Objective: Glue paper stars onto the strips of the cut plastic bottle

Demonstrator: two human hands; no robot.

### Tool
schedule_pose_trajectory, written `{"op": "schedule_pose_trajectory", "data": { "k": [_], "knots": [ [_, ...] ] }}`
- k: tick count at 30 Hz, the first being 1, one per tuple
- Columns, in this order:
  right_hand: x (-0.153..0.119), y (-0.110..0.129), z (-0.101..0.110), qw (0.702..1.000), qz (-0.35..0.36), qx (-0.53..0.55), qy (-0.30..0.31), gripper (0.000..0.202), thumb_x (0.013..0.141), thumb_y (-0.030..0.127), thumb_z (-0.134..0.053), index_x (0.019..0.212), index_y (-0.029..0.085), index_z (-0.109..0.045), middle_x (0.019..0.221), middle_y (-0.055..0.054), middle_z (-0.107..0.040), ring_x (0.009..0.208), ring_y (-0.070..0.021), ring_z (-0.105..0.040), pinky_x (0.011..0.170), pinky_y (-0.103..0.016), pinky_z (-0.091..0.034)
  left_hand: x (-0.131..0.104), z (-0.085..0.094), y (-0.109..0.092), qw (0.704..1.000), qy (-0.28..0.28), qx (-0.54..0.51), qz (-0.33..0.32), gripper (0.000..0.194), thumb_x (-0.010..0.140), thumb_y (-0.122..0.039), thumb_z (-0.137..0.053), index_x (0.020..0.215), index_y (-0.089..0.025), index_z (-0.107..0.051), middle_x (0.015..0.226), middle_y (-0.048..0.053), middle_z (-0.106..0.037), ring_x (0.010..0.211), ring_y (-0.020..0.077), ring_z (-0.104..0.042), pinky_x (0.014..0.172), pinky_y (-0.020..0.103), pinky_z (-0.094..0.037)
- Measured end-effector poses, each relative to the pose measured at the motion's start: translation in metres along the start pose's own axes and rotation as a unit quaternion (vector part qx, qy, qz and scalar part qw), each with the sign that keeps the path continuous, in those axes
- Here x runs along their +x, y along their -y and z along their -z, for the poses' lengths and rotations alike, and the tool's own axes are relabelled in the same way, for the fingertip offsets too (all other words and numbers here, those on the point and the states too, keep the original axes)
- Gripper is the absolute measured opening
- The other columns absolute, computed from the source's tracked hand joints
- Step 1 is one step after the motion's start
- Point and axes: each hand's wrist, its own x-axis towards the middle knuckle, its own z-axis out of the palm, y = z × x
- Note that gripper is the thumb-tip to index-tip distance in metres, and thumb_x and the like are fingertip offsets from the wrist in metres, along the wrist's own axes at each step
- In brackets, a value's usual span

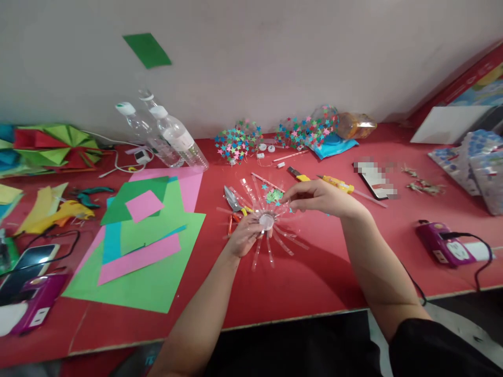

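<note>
My left hand (245, 235) grips a clear plastic bottle piece (266, 222), its round centre facing up and its thin cut strips splayed out all round like a flower. To the right, my right hand (314, 198) is held over the strip ends with thumb and fingers pinched together. What is between those fingertips, if anything, is too small to make out. Small green and blue paper stars (274, 196) lie just behind the strips. Pliers (232, 200) with red and yellow handles rest beside my left hand, partly covered by the strips.
Coloured paper sheets (153, 251) lie at left, with plastic bottles (178, 137) behind. Star-covered balls (236, 144) stand along the wall. A yellow cutter (338, 183), a phone (373, 179) and a purple power socket (446, 246) are at right. A yellow glue gun (68, 212) lies far left.
</note>
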Motion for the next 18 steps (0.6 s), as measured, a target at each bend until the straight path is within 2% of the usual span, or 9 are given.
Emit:
{"op": "schedule_pose_trajectory", "data": {
  "k": [4, 7, 9, 12, 15, 18],
  "knots": [
    [0.001, 0.0, -0.006, 1.0, 0.014, -0.018, -0.011, 0.019, 0.083, 0.038, -0.063, 0.085, 0.02, -0.07, 0.075, 0.001, -0.066, 0.066, -0.01, -0.056, 0.06, -0.022, -0.043, 0.0, -0.002, -0.003, 1.0, 0.014, -0.023, -0.017, 0.036, 0.066, -0.025, -0.068, 0.1, -0.011, -0.069, 0.079, 0.006, -0.069, 0.054, 0.0106, -0.054, 0.048, 0.023, -0.033],
    [0.003, 0.003, -0.011, 0.999, 0.038, -0.016, -0.035, 0.016, 0.083, 0.035, -0.064, 0.081, 0.021, -0.069, 0.085, 0.0, -0.065, 0.072, -0.0099, -0.057, 0.062, -0.022, -0.044, 0.001, 0.0, -0.003, 0.998, 0.016, -0.048, -0.031, 0.036, 0.067, -0.029, -0.068, 0.1, -0.014, -0.066, 0.082, 0.006, -0.069, 0.057, 0.0119, -0.057, 0.047, 0.022, -0.032],
    [0.004, 0.006, -0.016, 0.999, 0.027, 0.009, -0.044, 0.015, 0.082, 0.035, -0.064, 0.081, 0.021, -0.068, 0.085, 0.0, -0.065, 0.068, -0.0088, -0.056, 0.059, -0.021, -0.045, 0.002, 0.002, -0.002, 0.998, 0.006, -0.053, -0.036, 0.031, 0.067, -0.029, -0.068, 0.094, -0.013, -0.065, 0.08, 0.006, -0.069, 0.06, 0.0129, -0.06, 0.049, 0.022, -0.034],
    [0.006, 0.009, -0.023, 0.996, 0.004, 0.068, -0.051, 0.013, 0.082, 0.032, -0.065, 0.083, 0.019, -0.066, 0.074, 0.002, -0.064, 0.061, -0.0081, -0.057, 0.056, -0.021, -0.047, 0.004, 0.001, -0.003, 0.998, -0.01, -0.056, -0.032, 0.029, 0.066, -0.028, -0.068, 0.09, -0.012, -0.065, 0.072, 0.006, -0.069, 0.058, 0.0132, -0.06, 0.049, 0.022, -0.035],
    [0.01, 0.009, -0.033, 0.987, 0.012, 0.118, -0.109, 0.016, 0.079, 0.03, -0.068, 0.087, 0.019, -0.059, 0.071, 0.003, -0.063, 0.06, -0.0084, -0.06, 0.059, -0.022, -0.05, 0.004, -0.002, -0.005, 0.997, -0.012, -0.068, -0.034, 0.031, 0.064, -0.028, -0.069, 0.091, -0.012, -0.064, 0.07, 0.005, -0.069, 0.055, 0.0132, -0.059, 0.047, 0.022, -0.035],
    [0.011, 0.006, -0.04, 0.979, 0.035, 0.111, -0.167, 0.021, 0.081, 0.029, -0.067, 0.095, 0.02, -0.054, 0.069, 0.005, -0.061, 0.058, -0.0084, -0.06, 0.057, -0.022, -0.05, 0.003, -0.003, -0.005, 0.997, -0.005, -0.067, -0.039, 0.029, 0.064, -0.027, -0.068, 0.089, -0.013, -0.065, 0.069, 0.005, -0.068, 0.055, 0.0127, -0.059, 0.048, 0.022, -0.036]
  ]
}}
